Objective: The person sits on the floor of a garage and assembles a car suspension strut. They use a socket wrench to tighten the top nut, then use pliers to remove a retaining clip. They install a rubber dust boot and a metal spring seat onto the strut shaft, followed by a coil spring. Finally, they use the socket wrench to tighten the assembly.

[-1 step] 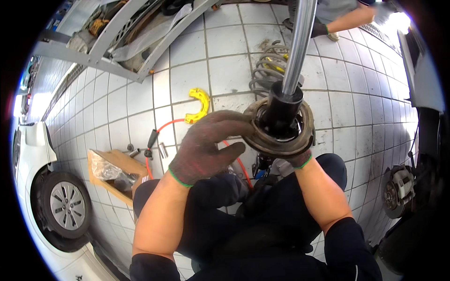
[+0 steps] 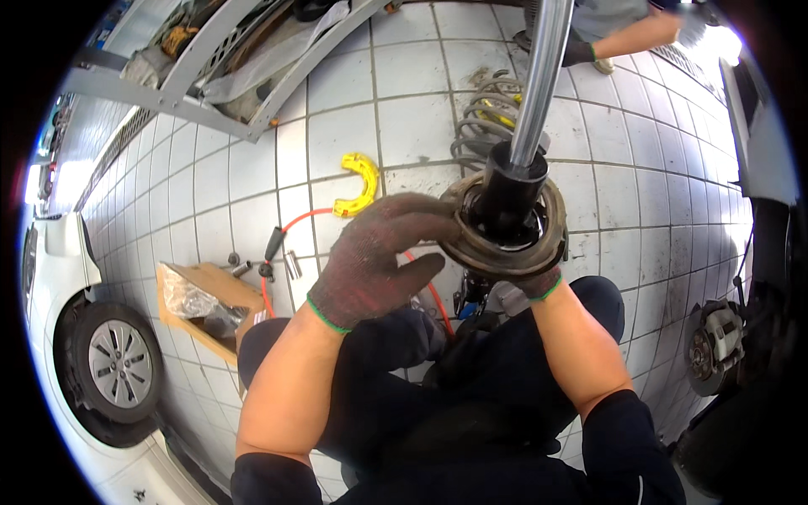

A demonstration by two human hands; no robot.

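A shock absorber strut (image 2: pixel 511 189) stands tilted in front of me, its shiny rod (image 2: pixel 542 88) rising toward the top edge. Around its black upper part sits a round, worn spring seat ring (image 2: pixel 503 268). My left hand (image 2: pixel 383 261), in a dark, dirty work glove, touches the ring's left rim with its fingertips; the thumb is spread apart. From the right, my right hand (image 2: pixel 543 284) reaches under the ring. Only its glove near the wrist shows; the ring hides the fingers. Beyond the strut, a grey coil spring (image 2: pixel 475 139) with yellow parts lies on the floor.
A yellow C-shaped piece (image 2: pixel 364 187) and an orange hose (image 2: pixel 305 217) lie on the tiles, with sockets (image 2: pixel 292 265) nearby. Left are a cardboard box (image 2: pixel 227 284) and a white car's wheel (image 2: pixel 120 370). A metal rack (image 2: pixel 172 103), a brake caliper (image 2: pixel 722 330) and another person's arm (image 2: pixel 635 40) border the area.
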